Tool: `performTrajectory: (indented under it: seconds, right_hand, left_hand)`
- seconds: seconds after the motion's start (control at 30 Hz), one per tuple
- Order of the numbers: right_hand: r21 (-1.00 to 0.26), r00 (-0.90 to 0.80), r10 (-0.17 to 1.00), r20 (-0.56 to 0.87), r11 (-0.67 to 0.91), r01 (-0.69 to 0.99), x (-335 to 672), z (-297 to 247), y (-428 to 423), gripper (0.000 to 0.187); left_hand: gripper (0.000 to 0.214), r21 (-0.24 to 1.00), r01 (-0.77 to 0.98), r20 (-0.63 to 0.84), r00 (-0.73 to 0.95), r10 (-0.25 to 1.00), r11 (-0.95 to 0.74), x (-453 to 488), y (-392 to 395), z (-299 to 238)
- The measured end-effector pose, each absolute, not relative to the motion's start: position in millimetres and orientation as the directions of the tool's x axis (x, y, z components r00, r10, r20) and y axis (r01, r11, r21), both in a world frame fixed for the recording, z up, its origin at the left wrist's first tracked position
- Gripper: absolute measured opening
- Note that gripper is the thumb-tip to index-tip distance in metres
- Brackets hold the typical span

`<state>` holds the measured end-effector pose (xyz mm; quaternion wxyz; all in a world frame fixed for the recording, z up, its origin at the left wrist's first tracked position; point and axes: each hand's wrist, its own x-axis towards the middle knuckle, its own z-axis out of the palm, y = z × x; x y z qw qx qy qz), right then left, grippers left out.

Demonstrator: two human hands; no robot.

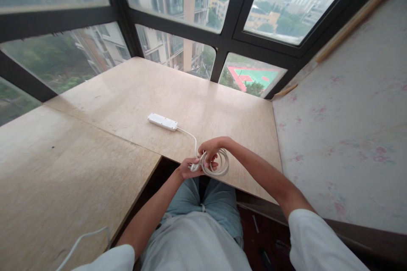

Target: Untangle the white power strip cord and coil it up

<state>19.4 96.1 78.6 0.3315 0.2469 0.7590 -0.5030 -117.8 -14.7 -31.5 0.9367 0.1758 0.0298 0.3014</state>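
Observation:
A white power strip (162,121) lies on the pale wooden tabletop, bottom side up as far as its plain face shows. Its cord (192,135) runs from the right end toward me and into a coil of several loops (224,164). My left hand (187,168) is closed around the near left side of the coil, with the white plug (194,167) by its fingers. From above, my right hand (210,150) grips the loops, its fingers reaching through the coil. Both hands are close together at the table's front edge, and some fingertips are hidden behind the cord.
Dark-framed windows (222,42) rise behind the tabletop (127,89). A wallpapered wall (343,135) stands at the right. Another white cable (83,237) lies at the lower left. A dark gap (159,173) separates the left board from my legs.

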Motion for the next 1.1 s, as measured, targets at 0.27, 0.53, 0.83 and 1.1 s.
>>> performTrajectory:
  seconds: [0.27, 0.53, 0.83, 1.1]
  right_hand:
    - [-0.581, -0.729, 0.208, -0.652, 0.482, 0.656, 9, 89, 85, 0.043]
    - [-0.625, -0.803, 0.448, -0.394, 0.51, 0.591, 16, 65, 84, 0.029]
    - [-0.779, -0.762, 0.625, -0.167, 0.391, 0.491, 24, 52, 82, 0.021]
    - [-0.622, -0.789, 0.596, 0.152, 0.678, 0.392, 27, 32, 115, 0.046]
  left_hand:
    - [0.053, 0.353, -0.619, -0.011, 0.748, 0.664, 0.702, -112, -18, -43]
    - [0.033, 0.269, -0.683, -0.149, 0.668, 0.729, 0.68, -105, -20, -23]
    - [0.031, 0.473, -0.685, -0.378, 0.411, 0.83, 0.554, -99, -29, -18]
    - [0.039, 0.601, -0.622, -0.36, 0.35, 0.865, 0.502, -110, -38, -14]
